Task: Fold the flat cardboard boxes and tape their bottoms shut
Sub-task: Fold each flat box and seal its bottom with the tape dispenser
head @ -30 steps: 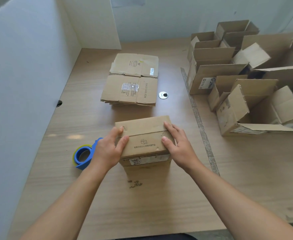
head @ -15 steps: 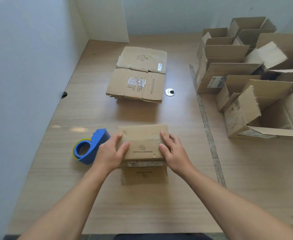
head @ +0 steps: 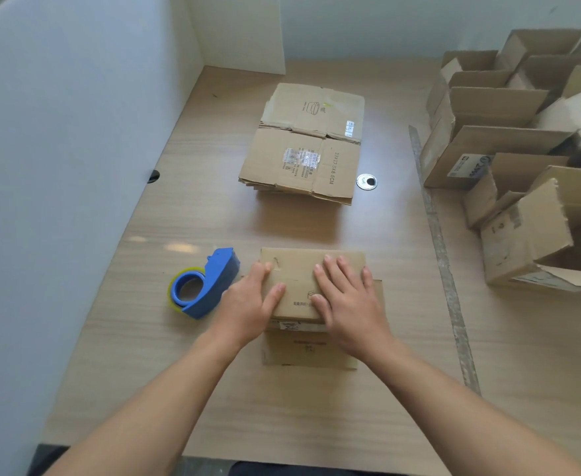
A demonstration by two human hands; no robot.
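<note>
Since the earlier frames the right hand (head: 349, 300) has been moved from the right edge onto the top of the cardboard box (head: 302, 269), and the box is now seen lower and flatter on the table (head: 213, 389). From left to right, the blue tape dispenser (head: 204, 286) is placed just beside the left hand (head: 247, 304), which is laid open against the left side of the box with the thumb on top, while the right hand is pressed flat with the fingers spread. Behind the box a stack of flat boxes (head: 304, 146) is found, and at the far right the folded boxes (head: 509, 149) are gathered.
</note>
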